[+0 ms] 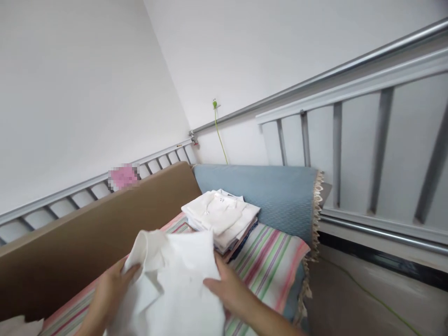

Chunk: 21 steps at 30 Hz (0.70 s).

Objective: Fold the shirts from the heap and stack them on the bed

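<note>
I hold a white collared shirt [175, 280] up over a striped sofa seat [269, 261]. My left hand [110, 287] grips its left edge near the collar, fingers curled under the fabric. My right hand [227, 287] grips the right edge with the thumb on top. Just beyond the shirt, a stack of folded clothes [222, 219] with white garments on top rests on the seat against the blue backrest cover [266, 196].
A brown sofa backrest [87, 242] runs along the left. Metal rails [350, 154] line the white walls. A green cable [220, 135] hangs from a wall socket. Bare floor [367, 298] lies to the right of the sofa's fringed edge.
</note>
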Each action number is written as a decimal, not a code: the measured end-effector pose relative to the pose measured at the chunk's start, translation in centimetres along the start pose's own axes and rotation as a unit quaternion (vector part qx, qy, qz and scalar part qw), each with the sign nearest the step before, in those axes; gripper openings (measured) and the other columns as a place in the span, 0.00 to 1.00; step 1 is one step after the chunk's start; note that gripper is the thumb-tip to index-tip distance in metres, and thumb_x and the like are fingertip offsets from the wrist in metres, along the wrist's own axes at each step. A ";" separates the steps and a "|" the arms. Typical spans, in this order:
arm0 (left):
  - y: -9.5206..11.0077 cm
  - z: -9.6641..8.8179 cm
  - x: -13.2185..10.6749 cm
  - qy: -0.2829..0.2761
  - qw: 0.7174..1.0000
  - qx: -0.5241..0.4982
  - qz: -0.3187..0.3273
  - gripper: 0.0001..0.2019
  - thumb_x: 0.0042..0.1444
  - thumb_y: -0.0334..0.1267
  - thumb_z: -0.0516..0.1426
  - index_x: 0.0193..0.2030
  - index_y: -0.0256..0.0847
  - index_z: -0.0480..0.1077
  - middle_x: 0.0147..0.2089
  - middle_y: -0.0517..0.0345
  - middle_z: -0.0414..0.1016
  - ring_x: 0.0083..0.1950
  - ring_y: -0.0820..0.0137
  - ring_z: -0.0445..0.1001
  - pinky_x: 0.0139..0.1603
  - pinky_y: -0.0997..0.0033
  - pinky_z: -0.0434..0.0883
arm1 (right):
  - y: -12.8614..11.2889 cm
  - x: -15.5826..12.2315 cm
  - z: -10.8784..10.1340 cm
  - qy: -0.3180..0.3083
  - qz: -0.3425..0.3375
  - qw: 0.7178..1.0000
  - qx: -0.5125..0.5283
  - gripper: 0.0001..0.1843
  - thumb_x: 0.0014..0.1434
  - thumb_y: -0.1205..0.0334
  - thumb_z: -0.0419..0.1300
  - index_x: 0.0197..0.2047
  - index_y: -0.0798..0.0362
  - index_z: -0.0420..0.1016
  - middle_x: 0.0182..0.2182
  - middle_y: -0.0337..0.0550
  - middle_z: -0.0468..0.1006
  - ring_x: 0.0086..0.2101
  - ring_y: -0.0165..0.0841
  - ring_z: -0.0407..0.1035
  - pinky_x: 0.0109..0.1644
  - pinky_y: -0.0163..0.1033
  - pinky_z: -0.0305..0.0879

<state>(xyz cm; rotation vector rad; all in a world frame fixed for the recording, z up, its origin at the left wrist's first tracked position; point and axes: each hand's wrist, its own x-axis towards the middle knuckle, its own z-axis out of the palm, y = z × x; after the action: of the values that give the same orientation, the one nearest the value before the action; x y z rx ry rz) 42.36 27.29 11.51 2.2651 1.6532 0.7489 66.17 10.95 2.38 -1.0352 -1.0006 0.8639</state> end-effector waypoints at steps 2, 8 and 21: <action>4.9 -0.5 3.9 0.022 0.999 0.006 0.048 0.16 0.48 0.50 0.53 0.39 0.46 0.72 0.37 0.61 0.78 0.40 0.63 0.75 0.40 0.70 0.68 | -2.3 2.6 -1.9 0.027 -0.027 0.999 0.012 0.29 0.46 0.68 0.57 0.54 0.51 0.68 0.49 0.43 0.75 0.48 0.39 0.68 0.54 0.43 0.63; 16.7 1.3 15.1 0.062 0.986 0.047 0.150 0.14 0.48 0.45 0.56 0.39 0.40 0.73 0.33 0.57 0.76 0.34 0.65 0.73 0.34 0.71 0.66 | -5.8 10.5 -6.8 0.137 -0.071 0.985 0.079 0.31 0.45 0.64 0.60 0.55 0.51 0.64 0.49 0.42 0.75 0.47 0.38 0.69 0.51 0.43 0.65; -2.5 18.1 9.3 0.067 0.981 0.077 0.163 0.32 0.53 0.52 0.48 0.60 0.31 0.57 0.62 0.39 0.60 0.63 0.55 0.59 0.60 0.53 0.63 | 11.0 17.9 -14.3 0.339 0.058 0.939 -0.014 0.22 0.43 0.63 0.61 0.45 0.50 0.69 0.40 0.42 0.78 0.41 0.36 0.72 0.43 0.38 0.69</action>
<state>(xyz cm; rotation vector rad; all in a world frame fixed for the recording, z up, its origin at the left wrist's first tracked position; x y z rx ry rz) 52.12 38.74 -2.45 2.6927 1.4543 0.8880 84.16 26.64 -6.41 -1.3036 -0.3694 0.5178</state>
